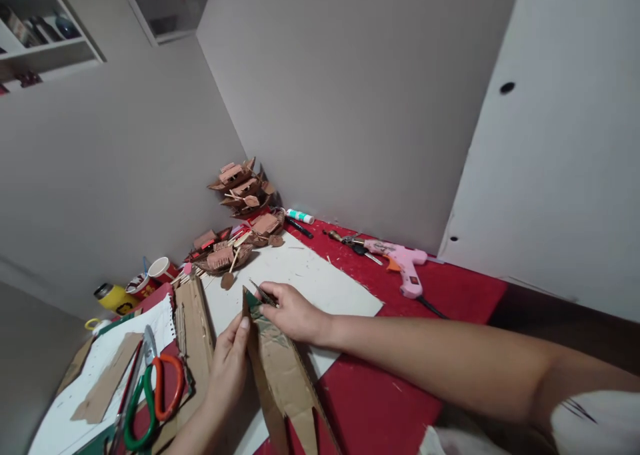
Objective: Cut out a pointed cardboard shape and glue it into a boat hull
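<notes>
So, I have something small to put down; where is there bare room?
The white sheet is mostly bare between the model boats and right hand; so is the red tabletop between the held cardboard and right forearm. It's crowded at left, with scissors and paper cups, and in the far corner, with stacked boats.

Small indoor craft corner shown, hemmed in by plain grey walls, with a shelf mounted above — home or studio can't be told. Craft use is indicated by the red-topped table, where a pink glue gun, orange-and-green scissors and a cut cardboard piece are seen. Small brown model boats are grouped toward the wall corner — some stacked.
</notes>
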Action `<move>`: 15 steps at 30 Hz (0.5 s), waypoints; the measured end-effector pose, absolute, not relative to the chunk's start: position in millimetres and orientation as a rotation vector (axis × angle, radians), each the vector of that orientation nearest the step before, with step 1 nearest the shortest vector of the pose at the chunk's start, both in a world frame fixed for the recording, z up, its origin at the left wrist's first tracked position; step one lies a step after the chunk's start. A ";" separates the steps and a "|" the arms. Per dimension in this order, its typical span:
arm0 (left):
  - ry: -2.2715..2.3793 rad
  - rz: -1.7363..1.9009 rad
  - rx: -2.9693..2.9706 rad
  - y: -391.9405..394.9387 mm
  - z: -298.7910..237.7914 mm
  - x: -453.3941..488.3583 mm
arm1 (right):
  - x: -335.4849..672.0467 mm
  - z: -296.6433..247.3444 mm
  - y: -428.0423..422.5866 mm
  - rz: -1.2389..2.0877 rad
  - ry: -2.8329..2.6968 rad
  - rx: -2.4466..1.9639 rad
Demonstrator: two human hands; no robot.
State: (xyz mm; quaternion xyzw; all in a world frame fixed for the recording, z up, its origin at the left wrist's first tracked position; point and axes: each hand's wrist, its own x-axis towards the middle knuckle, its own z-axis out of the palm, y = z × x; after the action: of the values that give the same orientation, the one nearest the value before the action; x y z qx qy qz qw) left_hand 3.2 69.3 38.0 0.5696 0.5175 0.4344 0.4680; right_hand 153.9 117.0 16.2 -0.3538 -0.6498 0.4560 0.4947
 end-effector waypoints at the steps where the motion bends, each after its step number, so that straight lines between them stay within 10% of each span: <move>1: 1.286 1.074 1.396 69.0 39.4 5.9 | 153.9 16.6 117.7 1.088 -1.571 -0.864; 15: 1.495 1.251 1.194 84.1 23.9 42.9 | 158.3 18.0 132.4 0.913 -1.621 -1.067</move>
State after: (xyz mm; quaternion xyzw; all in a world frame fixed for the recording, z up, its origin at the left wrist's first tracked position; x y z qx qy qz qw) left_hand 42.9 84.1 23.9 0.4754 0.5952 0.4978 0.4147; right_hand 158.3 132.4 18.0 -0.4371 -0.6639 0.3738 0.4780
